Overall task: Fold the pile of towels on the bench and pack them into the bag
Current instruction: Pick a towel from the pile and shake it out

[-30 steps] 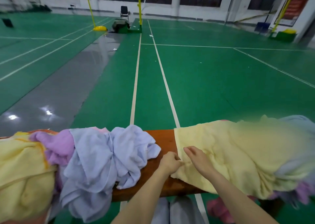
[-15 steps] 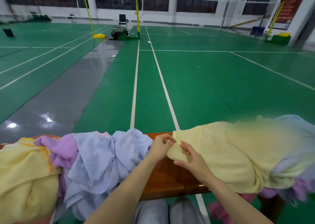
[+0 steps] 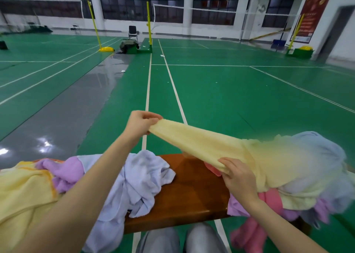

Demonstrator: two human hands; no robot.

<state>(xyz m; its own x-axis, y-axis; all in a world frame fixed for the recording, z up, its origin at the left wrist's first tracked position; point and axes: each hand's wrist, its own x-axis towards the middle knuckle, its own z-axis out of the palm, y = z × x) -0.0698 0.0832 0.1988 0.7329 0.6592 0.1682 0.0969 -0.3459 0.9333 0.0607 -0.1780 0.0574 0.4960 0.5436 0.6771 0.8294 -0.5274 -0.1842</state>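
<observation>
**A:** Entry one: yellow towel (image 3: pixel 201 139). Location?

**B:** One end is raised over the surface (image 3: pixel 192 191). The other end lies on the right heap (image 3: pixel 324 156) of mixed towels. Bag: not in view.

**A:** Hands?

**B:** Left hand (image 3: pixel 143 123): clenched round the raised corner. Right hand (image 3: pixel 238 177): pinching the near edge lower down, just beside the heap.

**A:** Step in hand, as I read it: drawing the towel free to spread it for folding. Handling notes?

**B:** Lift up and to the left rather than dragging it across the heap, or the pink and lilac pieces beneath may slide off the surface. Move the right hand along to the matching corner so the edge hangs straight. Lay the towel on the bare wood between the heaps. The left heap (image 3: pixel 142 175) is close, so keep clear of it.
</observation>
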